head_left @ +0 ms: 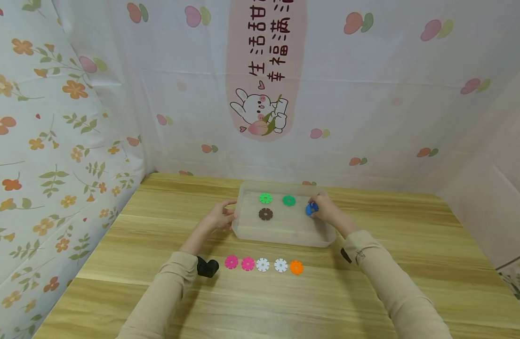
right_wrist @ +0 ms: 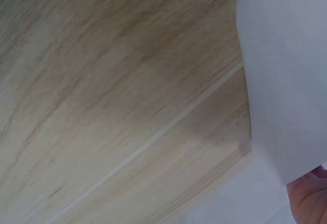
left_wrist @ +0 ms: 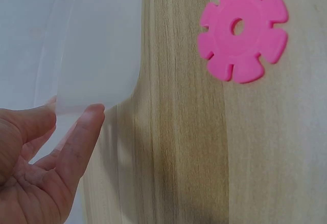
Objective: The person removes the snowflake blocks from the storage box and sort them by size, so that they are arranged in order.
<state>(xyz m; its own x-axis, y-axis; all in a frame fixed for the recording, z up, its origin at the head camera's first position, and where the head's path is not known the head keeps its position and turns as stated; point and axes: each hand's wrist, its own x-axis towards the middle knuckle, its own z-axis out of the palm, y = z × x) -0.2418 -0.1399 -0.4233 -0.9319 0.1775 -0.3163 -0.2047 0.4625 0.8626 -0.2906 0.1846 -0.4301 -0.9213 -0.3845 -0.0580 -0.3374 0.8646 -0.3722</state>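
Inside the translucent plastic tray [head_left: 268, 238], the right hand [head_left: 325, 209] pinches a blue flower-shaped disc [head_left: 309, 210] near the right end. Two green discs, one light [head_left: 266, 198] and one darker [head_left: 289, 201], and a brown disc [head_left: 266, 214] lie flat in the same tray. At the tray's left end the left hand [head_left: 218, 217] holds the wall, thumb by the rim and fingertips against the outer side. The left wrist view shows these fingers [left_wrist: 82, 142] at the tray's corner. In the right wrist view, the tray wall hides most of the right hand [right_wrist: 310, 198].
In front of the tray, a row of discs lies on the wooden table [head_left: 260, 306]: two pink [head_left: 231, 262], two white [head_left: 262, 265] and one orange [head_left: 296, 267]. Behind the table hangs a patterned cloth [head_left: 179, 94], with a floral one at the left.
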